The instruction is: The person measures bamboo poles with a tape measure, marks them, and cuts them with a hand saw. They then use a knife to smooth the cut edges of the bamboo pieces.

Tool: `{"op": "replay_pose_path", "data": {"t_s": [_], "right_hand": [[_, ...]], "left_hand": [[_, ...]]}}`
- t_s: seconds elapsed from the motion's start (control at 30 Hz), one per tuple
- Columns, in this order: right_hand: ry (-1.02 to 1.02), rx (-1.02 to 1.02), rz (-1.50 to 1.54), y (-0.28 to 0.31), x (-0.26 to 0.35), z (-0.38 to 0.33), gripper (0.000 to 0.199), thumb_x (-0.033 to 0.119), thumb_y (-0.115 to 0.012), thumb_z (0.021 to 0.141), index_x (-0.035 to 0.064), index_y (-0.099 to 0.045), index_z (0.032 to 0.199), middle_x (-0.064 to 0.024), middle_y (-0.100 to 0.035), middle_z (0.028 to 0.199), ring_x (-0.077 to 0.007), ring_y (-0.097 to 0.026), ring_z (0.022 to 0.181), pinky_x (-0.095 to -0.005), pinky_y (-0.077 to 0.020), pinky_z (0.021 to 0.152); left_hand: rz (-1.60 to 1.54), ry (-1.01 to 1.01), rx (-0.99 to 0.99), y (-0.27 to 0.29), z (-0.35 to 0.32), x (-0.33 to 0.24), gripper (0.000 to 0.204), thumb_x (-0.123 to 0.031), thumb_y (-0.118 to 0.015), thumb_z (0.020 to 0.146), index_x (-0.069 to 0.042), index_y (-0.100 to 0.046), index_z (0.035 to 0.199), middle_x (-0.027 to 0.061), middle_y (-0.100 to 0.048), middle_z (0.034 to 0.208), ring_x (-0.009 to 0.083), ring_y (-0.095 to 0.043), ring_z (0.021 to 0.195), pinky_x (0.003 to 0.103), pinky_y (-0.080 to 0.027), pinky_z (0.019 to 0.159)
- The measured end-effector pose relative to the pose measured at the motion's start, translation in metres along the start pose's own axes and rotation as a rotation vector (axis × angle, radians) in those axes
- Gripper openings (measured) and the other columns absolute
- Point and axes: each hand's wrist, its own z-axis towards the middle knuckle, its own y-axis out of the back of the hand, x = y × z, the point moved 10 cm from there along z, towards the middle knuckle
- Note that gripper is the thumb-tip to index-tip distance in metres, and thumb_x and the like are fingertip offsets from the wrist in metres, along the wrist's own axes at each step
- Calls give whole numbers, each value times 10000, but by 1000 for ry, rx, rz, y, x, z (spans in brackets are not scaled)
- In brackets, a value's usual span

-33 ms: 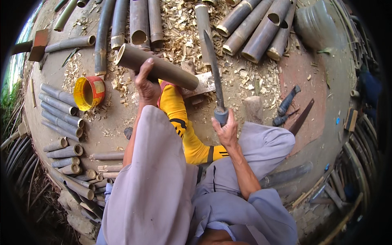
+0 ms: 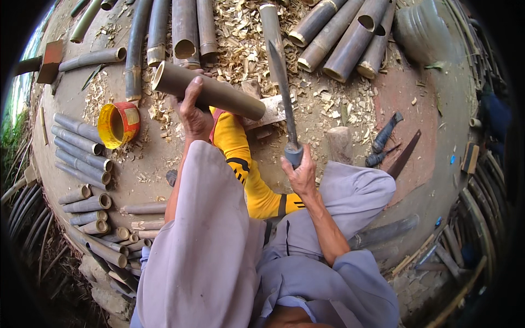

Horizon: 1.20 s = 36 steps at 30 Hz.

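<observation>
My left hand (image 2: 194, 112) grips a short brown bamboo tube (image 2: 229, 95) near its open left end and holds it slanted over a wooden block (image 2: 273, 112). My right hand (image 2: 302, 174) is closed around the handle of a long knife (image 2: 284, 93). The blade points away from me, and its tip sits above the tube's right end. Between my arms lies a leg in a yellow sleeve with black stripes (image 2: 243, 164). Loose grey sleeves cover both forearms.
Wood shavings (image 2: 240, 33) litter the ground ahead. Cut bamboo tubes lie in rows at the top (image 2: 339, 33) and on the left (image 2: 82, 150). A yellow tin (image 2: 117, 124) lies on its side at left. Dark-handled tools (image 2: 385, 134) and a saw blade (image 2: 403, 158) rest at right.
</observation>
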Motion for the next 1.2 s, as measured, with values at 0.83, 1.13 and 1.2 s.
{"op": "replay_pose_path", "data": {"t_s": [0.83,1.13,1.2], "right_hand": [[333,-141,224,-6,59,21,368,231,-710,813,13,-480,999,-147,-651,755,-278,-677,674,-351,-523,556],[7,24,-17,-32,-11,42,322,220,-688,833,6,-539,1022,-136,-656,771,-199,-663,674,-323,-511,555],[5,-10,63,-19,11,28,347,214,-699,821,-7,-540,1037,-131,-652,761,-191,-664,686,-327,-510,570]], "left_hand": [[-109,-34,287,-5,-19,2,428,-83,-637,705,-27,-444,1082,115,-534,900,253,-551,859,409,-470,837],[12,11,-98,2,-7,-15,421,-102,-680,711,39,-509,1068,119,-600,808,219,-607,712,366,-511,709],[-12,-144,-97,-1,-12,-24,359,-45,-629,756,49,-472,1065,128,-591,783,228,-619,680,365,-537,653]]}}
